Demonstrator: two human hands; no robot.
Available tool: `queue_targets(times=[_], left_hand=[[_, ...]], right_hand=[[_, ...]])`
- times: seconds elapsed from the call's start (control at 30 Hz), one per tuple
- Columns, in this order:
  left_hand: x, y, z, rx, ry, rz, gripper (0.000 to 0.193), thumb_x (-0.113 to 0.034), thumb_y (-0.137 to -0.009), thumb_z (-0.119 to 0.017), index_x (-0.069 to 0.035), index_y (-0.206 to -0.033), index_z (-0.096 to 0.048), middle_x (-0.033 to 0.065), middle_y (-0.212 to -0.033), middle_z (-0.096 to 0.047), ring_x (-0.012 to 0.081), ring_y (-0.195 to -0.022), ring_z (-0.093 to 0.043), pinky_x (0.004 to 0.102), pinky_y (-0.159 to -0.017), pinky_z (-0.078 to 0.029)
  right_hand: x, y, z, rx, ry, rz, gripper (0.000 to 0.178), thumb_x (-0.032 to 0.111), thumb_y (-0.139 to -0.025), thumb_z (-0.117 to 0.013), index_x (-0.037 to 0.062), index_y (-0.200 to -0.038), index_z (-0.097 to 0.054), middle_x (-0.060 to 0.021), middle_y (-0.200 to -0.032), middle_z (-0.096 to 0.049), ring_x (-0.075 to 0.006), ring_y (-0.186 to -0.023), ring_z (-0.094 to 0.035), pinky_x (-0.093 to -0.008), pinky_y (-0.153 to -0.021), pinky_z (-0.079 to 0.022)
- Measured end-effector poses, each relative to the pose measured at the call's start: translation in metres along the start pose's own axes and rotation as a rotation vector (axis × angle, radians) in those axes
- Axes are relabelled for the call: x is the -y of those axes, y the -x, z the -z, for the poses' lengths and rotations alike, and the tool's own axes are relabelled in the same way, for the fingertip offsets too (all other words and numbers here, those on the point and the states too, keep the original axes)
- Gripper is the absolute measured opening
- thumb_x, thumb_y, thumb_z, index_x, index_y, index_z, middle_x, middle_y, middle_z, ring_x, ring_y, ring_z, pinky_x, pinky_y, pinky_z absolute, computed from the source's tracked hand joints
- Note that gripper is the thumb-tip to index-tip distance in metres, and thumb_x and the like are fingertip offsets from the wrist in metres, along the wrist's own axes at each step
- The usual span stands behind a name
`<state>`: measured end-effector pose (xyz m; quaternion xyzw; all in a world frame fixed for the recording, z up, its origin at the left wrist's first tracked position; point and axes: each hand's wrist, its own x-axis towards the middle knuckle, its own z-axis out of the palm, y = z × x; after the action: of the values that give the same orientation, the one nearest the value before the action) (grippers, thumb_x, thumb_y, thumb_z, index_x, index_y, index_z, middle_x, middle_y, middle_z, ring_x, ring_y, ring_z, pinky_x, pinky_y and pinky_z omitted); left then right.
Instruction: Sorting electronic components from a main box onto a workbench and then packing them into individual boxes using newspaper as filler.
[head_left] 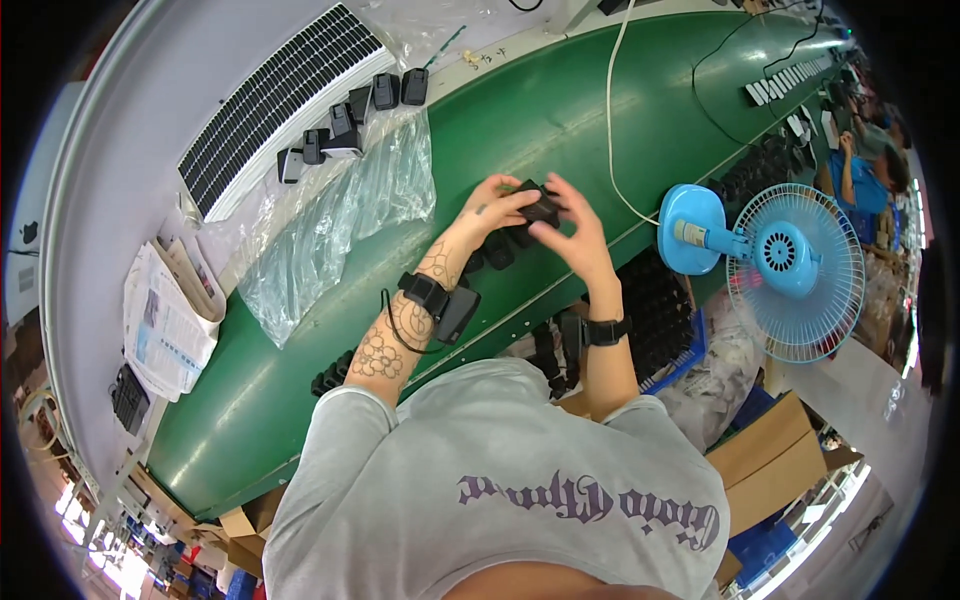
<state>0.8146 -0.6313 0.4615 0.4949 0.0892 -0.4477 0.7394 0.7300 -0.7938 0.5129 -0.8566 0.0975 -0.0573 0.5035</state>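
Above the green conveyor belt (340, 310), a small black box-shaped device (541, 206) is held up between my two hands. My left hand (490, 208) pinches its left side with fingers and thumb. Curved round its right side, my right hand (578, 228) has its thumb below and its fingers above. The device's details are too small to make out, and the fingers partly cover it. On the belt just beneath my hands sit several similar black pieces (497, 250), partly hidden by my left hand and wrist. Both wrists carry black strapped-on units.
Clear plastic sheeting (345, 215), a black gridded panel (285, 95), several black devices (386, 91) and newspapers (170, 320) lie at left. A blue fan (790, 255) stands at right near a crate of black parts (655, 310). A white cable (612, 110) crosses the belt. Cardboard boxes (770, 455) stand lower right.
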Motion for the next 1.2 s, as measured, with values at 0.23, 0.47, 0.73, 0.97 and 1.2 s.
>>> queue_targets(times=[0.23,0.47,0.73,0.97,1.2], left_hand=[[-0.014,-0.012,-0.012,-0.018,-0.261,-0.105,0.061,-0.035,-0.089,-0.075,0.001,-0.131,-0.052,0.0153,-0.116,-0.064,0.023,-0.096,-0.066,0.0357,-0.084,-0.055],[-0.11,-0.048,0.142,-0.992,-1.568,-0.746,0.074,-0.038,-0.075,-0.079,-0.015,-0.138,-0.05,0.0131,-0.139,-0.048,0.0384,-0.132,-0.04,0.0573,-0.103,-0.037],[-0.127,-0.037,0.184,-0.717,-1.82,-0.416,0.077,-0.039,-0.071,-0.083,-0.01,-0.134,-0.052,0.012,-0.133,-0.051,0.0338,-0.127,-0.046,0.0585,-0.097,-0.04],[-0.116,-0.009,0.197,-0.542,-1.792,-0.464,0.074,-0.032,-0.066,-0.086,-0.006,-0.129,-0.054,0.0128,-0.13,-0.056,0.032,-0.127,-0.046,0.0536,-0.094,-0.042],[-0.086,0.0,0.204,-0.579,-1.872,-0.625,0.076,-0.041,-0.069,-0.083,-0.01,-0.132,-0.054,0.0078,-0.13,-0.052,0.0331,-0.132,-0.04,0.0567,-0.102,-0.035]], right_hand=[[-0.08,-0.021,0.009,-0.26,-0.064,-0.22,0.047,0.021,-0.085,-0.075,0.0061,-0.127,-0.061,-0.0172,-0.127,-0.06,-0.0331,-0.115,-0.058,-0.04,-0.094,-0.049],[-0.115,-0.036,0.008,-0.149,0.485,0.009,0.046,0.027,-0.089,-0.072,0.003,-0.127,-0.062,-0.0183,-0.128,-0.06,-0.0357,-0.123,-0.05,-0.0439,-0.103,-0.042],[0.005,-0.173,-0.114,-0.028,0.094,0.311,0.065,0.021,-0.082,-0.076,0.0072,-0.14,-0.052,-0.016,-0.127,-0.062,-0.0314,-0.114,-0.062,-0.0401,-0.097,-0.048],[-0.005,-0.238,-0.214,0.107,0.647,0.771,0.064,0.043,-0.074,-0.078,0.0204,-0.13,-0.056,-0.0081,-0.123,-0.056,-0.0283,-0.118,-0.053,-0.0539,-0.084,-0.046],[-0.005,-0.233,-0.165,0.049,0.4,0.578,0.065,0.046,-0.08,-0.075,0.0109,-0.13,-0.054,-0.0146,-0.123,-0.057,-0.035,-0.117,-0.053,-0.0465,-0.09,-0.048]])
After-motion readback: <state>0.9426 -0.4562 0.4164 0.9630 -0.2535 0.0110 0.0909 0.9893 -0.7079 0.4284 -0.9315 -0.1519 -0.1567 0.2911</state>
